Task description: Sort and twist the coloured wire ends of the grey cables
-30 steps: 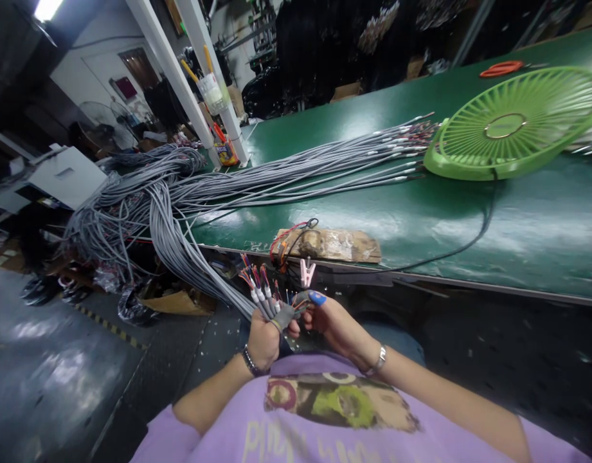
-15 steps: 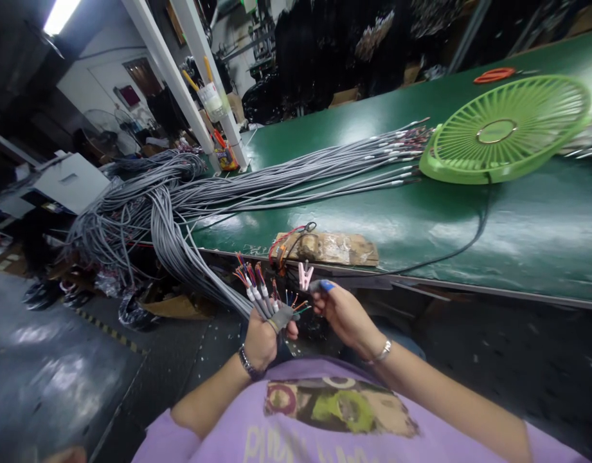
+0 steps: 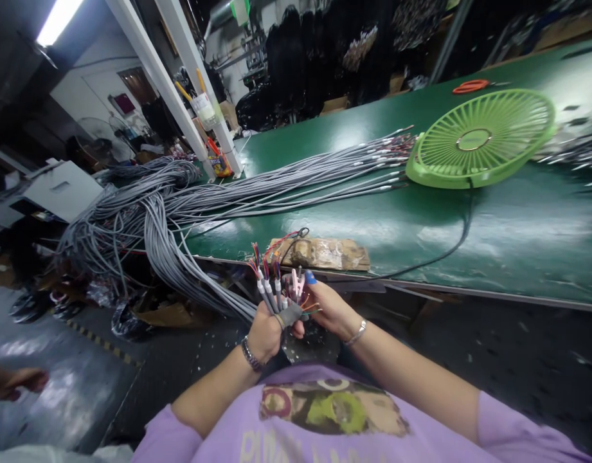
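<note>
My left hand [image 3: 265, 335] is closed round the ends of several grey cables [image 3: 269, 294], held upright in front of my chest. Their stripped tips show coloured wires. A grey cot covers one left fingertip. My right hand [image 3: 327, 308] is beside the cable ends, its fingers pinched at the coloured wire tips, with a blue cot on one fingertip. The cables run down and left from my fist into a big grey bundle [image 3: 146, 212] that hangs off the green table [image 3: 421, 225].
A green fan [image 3: 479, 138] lies on the table, its black cord trailing toward the front edge. A taped brown block [image 3: 324, 253] sits at the table edge with a pink clip near it. White posts [image 3: 199, 96] stand at the back left. Another person's hand [image 3: 11, 381] shows at far left.
My right hand moved back in to the wire tips after drawing slightly away. The view shifted right and down, and another person's hand came into view at the left.
</note>
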Action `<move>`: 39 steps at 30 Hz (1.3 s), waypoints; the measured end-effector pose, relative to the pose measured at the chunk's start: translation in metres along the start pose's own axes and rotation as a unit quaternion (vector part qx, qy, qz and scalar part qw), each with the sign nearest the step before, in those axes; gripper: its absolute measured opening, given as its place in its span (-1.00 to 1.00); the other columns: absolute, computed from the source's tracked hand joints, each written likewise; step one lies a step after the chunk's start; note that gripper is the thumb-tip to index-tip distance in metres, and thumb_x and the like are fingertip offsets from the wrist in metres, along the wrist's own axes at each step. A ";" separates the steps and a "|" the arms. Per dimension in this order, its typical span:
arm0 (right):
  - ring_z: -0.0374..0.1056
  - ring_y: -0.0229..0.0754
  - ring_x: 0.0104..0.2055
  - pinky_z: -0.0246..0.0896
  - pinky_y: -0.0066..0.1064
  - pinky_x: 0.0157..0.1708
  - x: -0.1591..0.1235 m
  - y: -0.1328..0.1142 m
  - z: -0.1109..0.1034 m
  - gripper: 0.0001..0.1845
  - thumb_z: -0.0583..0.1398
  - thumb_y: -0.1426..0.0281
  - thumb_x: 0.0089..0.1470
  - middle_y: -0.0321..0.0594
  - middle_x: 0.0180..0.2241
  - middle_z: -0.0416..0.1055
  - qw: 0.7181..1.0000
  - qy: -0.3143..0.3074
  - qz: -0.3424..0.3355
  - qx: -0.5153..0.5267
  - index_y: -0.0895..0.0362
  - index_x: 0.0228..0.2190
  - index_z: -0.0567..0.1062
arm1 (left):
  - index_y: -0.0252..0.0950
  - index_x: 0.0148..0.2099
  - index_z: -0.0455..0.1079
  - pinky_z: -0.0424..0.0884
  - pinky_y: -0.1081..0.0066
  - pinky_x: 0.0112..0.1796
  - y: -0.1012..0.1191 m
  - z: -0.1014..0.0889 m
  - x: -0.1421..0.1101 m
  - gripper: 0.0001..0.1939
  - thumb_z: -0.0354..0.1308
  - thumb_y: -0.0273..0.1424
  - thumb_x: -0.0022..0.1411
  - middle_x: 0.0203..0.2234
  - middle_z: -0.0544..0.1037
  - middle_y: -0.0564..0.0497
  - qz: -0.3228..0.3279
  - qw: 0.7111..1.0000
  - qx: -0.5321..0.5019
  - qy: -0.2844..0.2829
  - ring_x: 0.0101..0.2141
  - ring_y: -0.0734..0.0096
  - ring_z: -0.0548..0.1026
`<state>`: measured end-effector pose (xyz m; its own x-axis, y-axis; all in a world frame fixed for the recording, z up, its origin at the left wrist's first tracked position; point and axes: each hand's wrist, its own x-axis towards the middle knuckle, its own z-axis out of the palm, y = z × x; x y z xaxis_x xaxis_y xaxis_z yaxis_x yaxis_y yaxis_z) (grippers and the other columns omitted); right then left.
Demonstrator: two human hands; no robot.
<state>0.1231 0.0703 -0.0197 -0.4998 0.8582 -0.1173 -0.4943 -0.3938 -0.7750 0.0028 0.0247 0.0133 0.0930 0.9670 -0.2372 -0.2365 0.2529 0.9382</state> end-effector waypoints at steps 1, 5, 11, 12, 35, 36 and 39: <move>0.32 -0.19 -0.60 0.24 -0.36 -0.58 0.002 0.000 -0.001 -0.35 0.17 -0.18 -0.07 -0.22 -0.57 0.44 0.999 -0.032 0.014 0.021 0.18 -0.31 0.47 | -0.33 -0.57 0.37 0.32 0.47 -0.65 -0.001 0.000 0.000 -0.57 0.40 -0.08 -0.18 -0.78 0.43 0.05 -0.002 1.000 -0.001 0.000 -0.75 0.51 0.33; 0.38 -0.17 -0.57 0.31 -0.35 -0.58 0.012 0.004 -0.007 -0.42 0.12 -0.10 0.06 -0.21 -0.52 0.49 0.985 -0.120 0.044 0.117 0.18 -0.26 0.47 | -0.34 -0.56 0.36 0.31 0.49 -0.67 -0.005 -0.003 0.002 -0.56 0.41 -0.09 -0.22 -0.79 0.43 0.06 -0.020 1.000 0.001 0.008 -0.76 0.51 0.33; 0.40 -0.23 -0.54 0.34 -0.42 -0.51 0.018 0.009 -0.013 -0.67 0.23 0.13 0.09 -0.22 -0.50 0.52 0.977 -0.041 0.033 0.207 0.17 -0.35 0.53 | -0.34 -0.54 0.38 0.34 0.45 -0.64 -0.013 -0.006 0.005 -0.58 0.40 -0.09 -0.19 -0.78 0.43 0.05 -0.023 1.000 0.001 0.006 -0.75 0.49 0.34; 0.40 -0.23 -0.53 0.34 -0.43 -0.50 0.018 0.009 -0.012 -0.69 0.24 0.15 0.08 -0.21 -0.48 0.53 0.976 -0.025 0.038 0.212 0.17 -0.36 0.53 | -0.34 -0.54 0.38 0.34 0.45 -0.64 -0.014 -0.006 0.005 -0.58 0.39 -0.09 -0.18 -0.78 0.43 0.05 -0.023 1.000 0.002 0.004 -0.74 0.49 0.34; 0.38 -0.18 -0.47 0.25 -0.34 -0.45 0.009 0.013 -0.013 -0.57 0.19 0.04 0.08 -0.21 -0.44 0.51 0.986 -0.038 0.007 0.161 0.14 -0.22 0.50 | -0.32 -0.60 0.36 0.31 0.48 -0.66 -0.006 0.008 -0.009 -0.57 0.35 -0.05 -0.14 -0.79 0.41 0.06 0.032 0.995 0.017 0.088 -0.74 0.51 0.32; 0.38 -0.17 -0.48 0.25 -0.33 -0.47 0.009 0.013 -0.012 -0.57 0.19 0.03 0.08 -0.21 -0.45 0.50 0.986 -0.046 0.008 0.163 0.14 -0.22 0.50 | -0.32 -0.61 0.35 0.30 0.48 -0.66 -0.005 0.010 -0.008 -0.56 0.35 -0.04 -0.14 -0.79 0.41 0.06 0.032 0.995 0.020 0.092 -0.74 0.52 0.31; 0.37 -0.16 -0.50 0.24 -0.32 -0.50 0.008 0.013 -0.011 -0.59 0.19 0.04 0.08 -0.20 -0.47 0.49 0.984 -0.058 0.014 0.166 0.14 -0.26 0.49 | -0.32 -0.63 0.34 0.31 0.48 -0.65 -0.004 0.011 -0.006 -0.54 0.34 -0.02 -0.15 -0.79 0.40 0.06 0.030 0.995 0.029 0.095 -0.74 0.53 0.31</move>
<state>0.1204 0.0760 -0.0373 -0.5845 0.8099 -0.0498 -0.6746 -0.5192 -0.5247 0.0141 0.0178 0.0141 -0.1057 0.9702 -0.2182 -0.1800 0.1971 0.9637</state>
